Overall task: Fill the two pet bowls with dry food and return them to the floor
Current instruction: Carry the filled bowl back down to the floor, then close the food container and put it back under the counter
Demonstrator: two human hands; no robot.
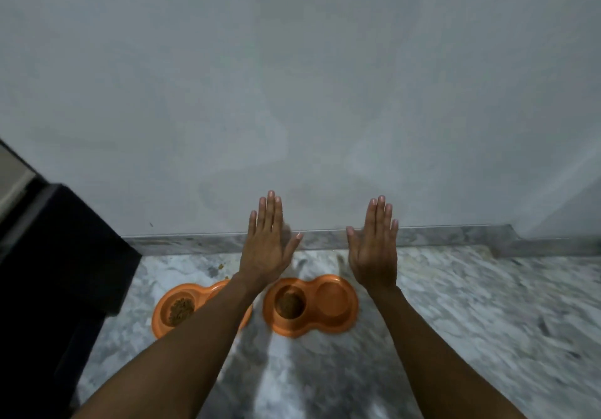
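Note:
Two orange double pet bowls sit side by side on the marble floor near the wall. The left bowl (164,313) holds brown dry food in its left cup; my left forearm hides its right cup. The right bowl (331,304) has a heap of dry food in its left cup, and its right cup looks bare. My left hand (266,243) and my right hand (374,246) are stretched out flat above and beyond the bowls, fingers straight, holding nothing and touching neither bowl.
A plain grey wall (292,93) rises behind a marble skirting (439,234). A dark cabinet or appliance (58,256) stands at the left, close to the left bowl. A few spilled kibbles (221,266) lie by the skirting. Marble floor (471,321) extends right.

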